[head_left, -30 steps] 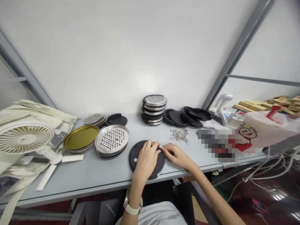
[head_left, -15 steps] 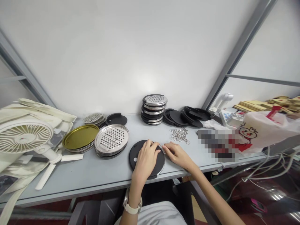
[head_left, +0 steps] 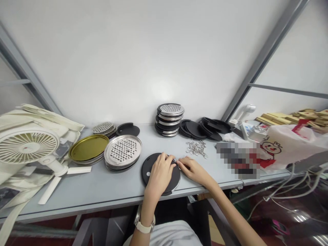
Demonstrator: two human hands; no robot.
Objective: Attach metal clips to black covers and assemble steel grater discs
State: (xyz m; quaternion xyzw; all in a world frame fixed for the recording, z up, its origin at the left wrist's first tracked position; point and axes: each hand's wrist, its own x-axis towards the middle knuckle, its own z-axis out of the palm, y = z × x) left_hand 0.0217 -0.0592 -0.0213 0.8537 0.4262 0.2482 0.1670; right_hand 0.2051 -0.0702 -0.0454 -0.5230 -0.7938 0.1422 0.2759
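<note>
Both hands at the right-hand far edge of the black disc, small metal piece at the fingertips

Black disc lies flat on the grey table, near the front edge, right in front of the person. Pale round spot on its left side, silvery rim showing at lower right

Left hand: palm down over the disc, fingers slightly bent and close together, thumb and forefinger nearly closed beside the small metal piece. Can't tell if they grip it

Right hand: just off the disc's right edge, thumb and forefinger pinched on the metal piece, other fingers curled under. Piece mostly hidden, shape unclear

Nearby: loose pile of wire hooks behind the right hand, black discs heaped beyond it. Tall stack of black and silver discs by the wall, perforated plate on top

Left of the disc: stack of perforated metal plates, then a gold plate atop another stack, then a white fan. White bag at far right
</note>
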